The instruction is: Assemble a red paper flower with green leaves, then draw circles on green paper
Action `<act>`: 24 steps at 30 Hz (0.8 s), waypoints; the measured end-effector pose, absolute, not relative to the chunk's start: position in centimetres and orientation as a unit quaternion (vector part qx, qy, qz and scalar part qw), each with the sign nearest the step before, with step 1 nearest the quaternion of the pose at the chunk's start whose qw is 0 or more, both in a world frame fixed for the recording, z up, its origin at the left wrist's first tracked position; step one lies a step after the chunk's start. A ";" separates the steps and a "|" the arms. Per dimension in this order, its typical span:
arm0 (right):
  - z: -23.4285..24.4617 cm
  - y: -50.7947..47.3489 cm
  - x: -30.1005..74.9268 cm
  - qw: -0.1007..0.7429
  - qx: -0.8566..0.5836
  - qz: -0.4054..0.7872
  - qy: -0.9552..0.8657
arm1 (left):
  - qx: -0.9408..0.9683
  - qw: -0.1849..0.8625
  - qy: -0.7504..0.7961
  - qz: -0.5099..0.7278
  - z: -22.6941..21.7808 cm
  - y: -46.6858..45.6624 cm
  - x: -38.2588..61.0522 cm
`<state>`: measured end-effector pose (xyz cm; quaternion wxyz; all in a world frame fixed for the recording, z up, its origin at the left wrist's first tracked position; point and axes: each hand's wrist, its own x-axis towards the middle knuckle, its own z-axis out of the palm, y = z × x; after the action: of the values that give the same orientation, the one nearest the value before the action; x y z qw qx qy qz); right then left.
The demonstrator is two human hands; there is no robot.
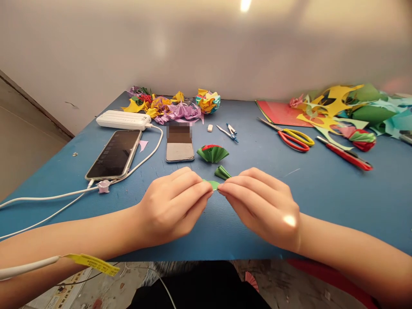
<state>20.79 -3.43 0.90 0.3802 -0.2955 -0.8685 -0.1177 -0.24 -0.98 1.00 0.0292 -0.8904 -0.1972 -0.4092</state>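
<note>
Between my fingertips is a small piece of green paper (213, 185), mostly covered by the fingers. My left hand (177, 201) pinches its left side, and my right hand (262, 206) pinches the right side. Just beyond the right fingertips lies a rolled or folded dark green paper piece (222, 172). Behind it stands a pleated green paper fan shape (213, 153) with red along its top. Both hands are just above the blue table, near its front edge.
A phone (114, 154) on a white cable and a power bank (124, 120) sit left. A second device (180, 148), an eraser (210, 128) and a compass (228, 134) lie mid-table. Scissors (289, 135), a utility knife (346, 154) and paper scraps (341, 101) are right; paper flowers (183, 110) stand behind.
</note>
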 end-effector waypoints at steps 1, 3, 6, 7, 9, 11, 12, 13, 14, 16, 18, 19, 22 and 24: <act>0.8 -3.3 21.0 0.365 -0.271 -0.161 -0.876 | -0.889 0.017 -0.199 -0.413 1.0 -1.0 -0.3; 1.0 -3.2 21.3 0.340 -0.229 -0.222 -0.885 | -0.887 0.001 -0.199 -0.416 1.1 -1.2 -0.3; 1.6 -3.1 21.6 0.321 -0.192 -0.266 -0.889 | -0.887 0.003 -0.196 -0.417 1.3 -1.3 -0.3; 1.8 -3.1 21.6 0.311 -0.187 -0.274 -0.891 | -0.888 0.009 -0.194 -0.417 1.4 -1.3 -0.3; 2.1 -3.2 21.6 0.291 -0.180 -0.294 -0.893 | -0.892 0.025 -0.189 -0.410 1.6 -1.3 -0.2; 2.3 -3.2 21.6 0.277 -0.175 -0.310 -0.892 | -0.897 0.038 -0.186 -0.399 1.7 -1.3 -0.2; 2.3 -3.3 21.6 0.275 -0.172 -0.315 -0.892 | -0.900 0.042 -0.186 -0.393 1.8 -1.3 -0.1; 2.3 -3.3 21.6 0.273 -0.171 -0.316 -0.892 | -0.901 0.045 -0.188 -0.388 1.9 -1.3 -0.1; 2.2 -3.3 21.6 0.273 -0.170 -0.315 -0.893 | -0.902 0.048 -0.190 -0.384 1.9 -1.3 -0.1; 2.1 -3.4 21.5 0.275 -0.175 -0.310 -0.893 | -0.903 0.054 -0.191 -0.381 1.8 -1.3 -0.1; 1.8 -3.5 21.4 0.283 -0.188 -0.302 -0.891 | -0.905 0.072 -0.179 -0.380 1.6 -1.2 -0.2; 1.7 -3.6 21.4 0.287 -0.195 -0.297 -0.890 | -0.906 0.087 -0.166 -0.381 1.4 -1.1 -0.3; 1.3 -3.8 21.1 0.297 -0.210 -0.289 -0.886 | -0.907 0.144 -0.129 -0.375 0.9 -0.7 -0.4; 1.1 -3.9 20.9 0.292 -0.209 -0.297 -0.885 | -0.907 0.180 -0.112 -0.363 0.7 -0.5 -0.5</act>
<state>20.92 -3.90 1.11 0.2924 -0.2093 -0.8846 -0.2971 -0.50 -0.48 0.71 0.1804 -0.9073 -0.1123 -0.3629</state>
